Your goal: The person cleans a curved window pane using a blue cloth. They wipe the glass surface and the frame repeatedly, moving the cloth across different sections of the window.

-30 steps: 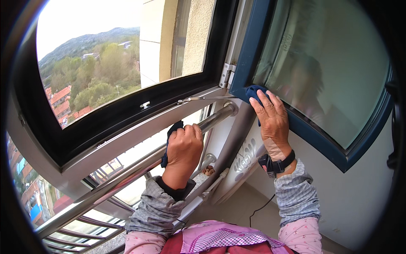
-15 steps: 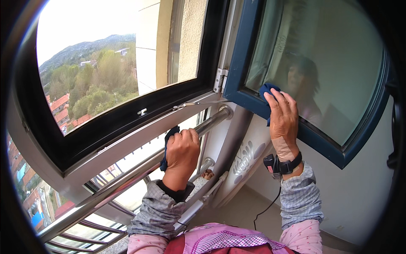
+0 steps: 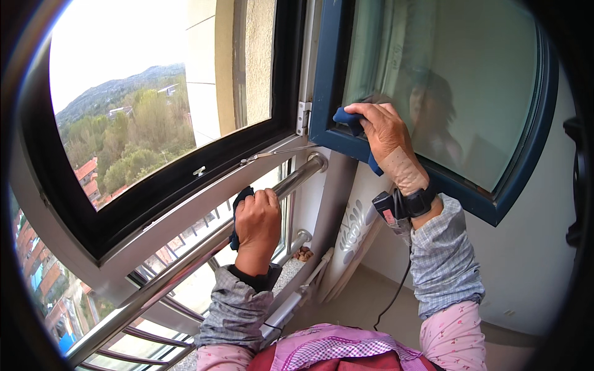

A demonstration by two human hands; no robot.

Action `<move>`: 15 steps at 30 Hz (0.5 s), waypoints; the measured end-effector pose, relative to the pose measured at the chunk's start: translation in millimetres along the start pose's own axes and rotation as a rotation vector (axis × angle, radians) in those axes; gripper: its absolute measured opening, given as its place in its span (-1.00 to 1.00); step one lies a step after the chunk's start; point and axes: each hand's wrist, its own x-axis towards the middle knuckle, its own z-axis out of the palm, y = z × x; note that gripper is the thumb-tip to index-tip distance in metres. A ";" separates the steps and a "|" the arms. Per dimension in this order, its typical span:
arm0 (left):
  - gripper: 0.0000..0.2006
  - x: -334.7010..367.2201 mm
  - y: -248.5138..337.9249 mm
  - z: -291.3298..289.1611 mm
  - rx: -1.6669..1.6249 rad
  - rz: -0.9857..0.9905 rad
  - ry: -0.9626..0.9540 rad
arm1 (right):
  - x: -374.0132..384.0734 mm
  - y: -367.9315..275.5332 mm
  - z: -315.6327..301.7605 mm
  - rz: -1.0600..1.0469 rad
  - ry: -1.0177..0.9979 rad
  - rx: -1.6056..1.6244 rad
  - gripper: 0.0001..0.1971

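My right hand (image 3: 390, 133) presses a dark blue cloth (image 3: 349, 119) into the lower left corner of an open window sash (image 3: 337, 143), where the blue frame meets the glass (image 3: 470, 117). Part of that cloth hangs below the frame's edge. Closed around a second dark cloth (image 3: 238, 213), my left hand (image 3: 258, 219) rests at the shiny metal rail (image 3: 185, 275) below the window opening. The fingertips of the left hand are partly hidden behind the hand itself.
A hinge (image 3: 303, 117) and a metal stay arm (image 3: 272, 154) join the sash to the black window frame (image 3: 154, 213). Patterned curtain cloth (image 3: 356, 226) hangs under the sash. A thin black cable (image 3: 396, 297) runs down from my right wrist. Outside are trees and rooftops far below.
My right hand and its cloth have slid left into the corner of the sash, the wrist now tilting. My left hand keeps its place at the rail. The whole view has shifted slightly.
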 end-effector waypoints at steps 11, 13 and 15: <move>-0.77 0.0 0.7 -4.6 -0.008 -0.005 -0.055 | -4.9 -8.4 31.1 -0.054 -0.222 0.078 -0.82; -0.77 0.3 0.5 -4.0 -0.016 -0.005 -0.022 | -12.2 -8.5 8.1 -0.045 -0.143 0.206 -0.75; -0.75 -0.3 0.1 -2.9 -0.016 -0.008 -0.013 | -20.2 -5.8 -11.4 -0.036 0.070 -0.058 -0.68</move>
